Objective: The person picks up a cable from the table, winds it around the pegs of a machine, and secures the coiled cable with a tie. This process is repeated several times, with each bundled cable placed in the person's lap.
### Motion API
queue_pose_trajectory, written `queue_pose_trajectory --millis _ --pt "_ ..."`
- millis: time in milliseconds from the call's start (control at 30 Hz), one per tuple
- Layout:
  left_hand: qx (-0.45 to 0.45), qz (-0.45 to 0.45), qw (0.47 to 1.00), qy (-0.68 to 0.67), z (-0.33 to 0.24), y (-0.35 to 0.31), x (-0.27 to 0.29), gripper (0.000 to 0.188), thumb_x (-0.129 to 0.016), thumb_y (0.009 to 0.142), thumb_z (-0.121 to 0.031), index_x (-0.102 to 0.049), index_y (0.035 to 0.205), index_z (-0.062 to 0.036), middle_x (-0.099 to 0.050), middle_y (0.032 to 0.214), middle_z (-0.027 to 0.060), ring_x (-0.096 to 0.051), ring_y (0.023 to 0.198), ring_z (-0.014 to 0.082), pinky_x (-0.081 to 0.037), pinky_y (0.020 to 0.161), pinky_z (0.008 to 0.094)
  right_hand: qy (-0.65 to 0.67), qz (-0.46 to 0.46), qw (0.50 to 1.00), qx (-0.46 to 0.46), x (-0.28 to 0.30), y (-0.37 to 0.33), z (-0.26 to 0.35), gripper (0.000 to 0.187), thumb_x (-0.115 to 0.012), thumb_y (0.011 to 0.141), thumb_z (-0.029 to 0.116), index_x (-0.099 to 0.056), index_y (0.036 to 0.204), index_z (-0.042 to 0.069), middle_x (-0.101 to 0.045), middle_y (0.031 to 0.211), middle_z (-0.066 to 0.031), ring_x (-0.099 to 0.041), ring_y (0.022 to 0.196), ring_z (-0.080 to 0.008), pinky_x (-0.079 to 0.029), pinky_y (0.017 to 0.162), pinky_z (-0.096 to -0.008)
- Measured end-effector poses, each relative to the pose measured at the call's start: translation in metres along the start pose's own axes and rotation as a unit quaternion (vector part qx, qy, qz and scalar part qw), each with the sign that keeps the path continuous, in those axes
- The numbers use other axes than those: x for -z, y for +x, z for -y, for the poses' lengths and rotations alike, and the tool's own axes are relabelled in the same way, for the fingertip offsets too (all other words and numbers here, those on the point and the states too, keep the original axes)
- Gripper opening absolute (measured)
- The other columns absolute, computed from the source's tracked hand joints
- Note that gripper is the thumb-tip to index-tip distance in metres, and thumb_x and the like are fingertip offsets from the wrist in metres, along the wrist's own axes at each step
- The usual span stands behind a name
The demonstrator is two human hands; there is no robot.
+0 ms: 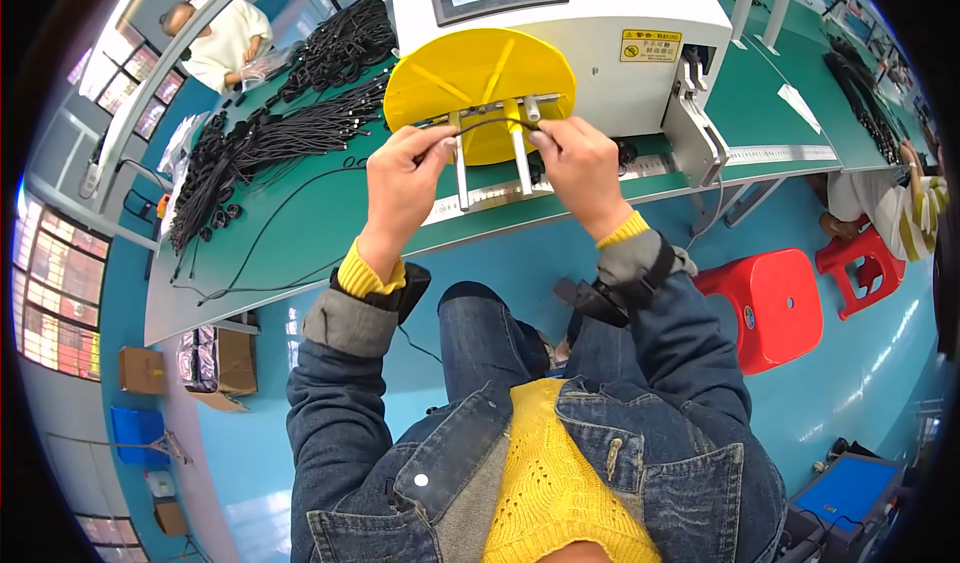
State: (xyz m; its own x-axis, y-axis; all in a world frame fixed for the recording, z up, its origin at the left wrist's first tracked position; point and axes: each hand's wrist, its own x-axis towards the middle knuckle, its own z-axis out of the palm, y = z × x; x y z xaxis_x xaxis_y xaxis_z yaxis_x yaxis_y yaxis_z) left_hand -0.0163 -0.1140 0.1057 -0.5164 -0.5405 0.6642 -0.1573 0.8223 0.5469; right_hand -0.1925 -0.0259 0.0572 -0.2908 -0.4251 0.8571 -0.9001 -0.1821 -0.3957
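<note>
A thin black cable (487, 122) runs in a shallow arc between my hands, in front of the round yellow disc (425, 88) on a white machine (620, 88). My left hand (398, 185) pinches it between thumb and fingers on the left side. On the right, my right hand (584, 171) is closed on the cable's other part, thumb and fingers together. Between the hands, two metal rods (462, 178) stick out toward me from the disc, and the cable passes by their bases. Whether it touches them, I cannot tell. From near my left hand, a black cable (280, 208) trails over the green table.
Bundled black cables (285, 138) cover the table's left side. A metal ruler (770, 155) lies along the machine's front. Red stools (765, 308) stand at right on the blue floor. Another person (222, 43) works at far left; a striped sleeve (925, 213) shows at far right.
</note>
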Motion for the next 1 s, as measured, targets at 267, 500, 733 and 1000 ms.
queue_pose_trajectory --millis 267,500,733,1000 --pt "0.054 0.002 0.996 -0.076 0.015 0.007 -0.008 0.013 -0.063 0.078 -0.006 -0.066 0.089 -0.0002 -0.057 0.067 0.0033 -0.048 0.058 0.0072 -0.039 0.053 0.0207 -0.005 0.035 0.994 -0.101 -0.022 -0.002 -0.016 0.012 -0.064 0.075 0.015 -0.061 0.073 0.003 -0.059 0.065 -0.0126 -0.058 0.060 -0.0290 -0.045 0.054 -0.0350" --pt "0.128 -0.020 0.986 -0.101 0.028 -0.008 -0.001 0.013 -0.063 0.079 -0.007 -0.066 0.090 -0.0003 -0.058 0.067 0.0013 -0.047 0.057 0.0056 -0.039 0.052 0.0206 0.044 0.101 0.987 -0.121 0.015 -0.064 -0.011 0.011 -0.062 0.076 0.013 -0.062 0.073 0.002 -0.060 0.067 -0.0138 -0.059 0.060 -0.0292 -0.046 0.054 -0.0334" --pt "-0.018 -0.017 0.998 0.061 0.016 -0.021 0.012 0.017 -0.059 0.084 -0.013 -0.063 0.095 -0.0004 -0.056 0.066 0.0071 -0.052 0.056 0.0143 -0.041 0.052 0.0240 0.093 0.223 0.949 -0.201 0.043 -0.128 0.004 0.011 -0.062 0.075 0.012 -0.062 0.073 0.002 -0.060 0.067 -0.0140 -0.060 0.060 -0.0278 -0.046 0.052 -0.0338" --pt "0.000 -0.015 0.999 0.033 0.009 -0.038 0.010 0.020 -0.054 0.087 -0.013 -0.060 0.102 -0.0013 -0.057 0.070 0.0110 -0.055 0.058 0.0201 -0.044 0.055 0.0279 0.112 0.296 0.920 -0.230 0.044 -0.135 0.011 0.012 -0.060 0.076 0.014 -0.062 0.074 0.002 -0.061 0.068 -0.0145 -0.059 0.063 -0.0317 -0.047 0.056 -0.0379"
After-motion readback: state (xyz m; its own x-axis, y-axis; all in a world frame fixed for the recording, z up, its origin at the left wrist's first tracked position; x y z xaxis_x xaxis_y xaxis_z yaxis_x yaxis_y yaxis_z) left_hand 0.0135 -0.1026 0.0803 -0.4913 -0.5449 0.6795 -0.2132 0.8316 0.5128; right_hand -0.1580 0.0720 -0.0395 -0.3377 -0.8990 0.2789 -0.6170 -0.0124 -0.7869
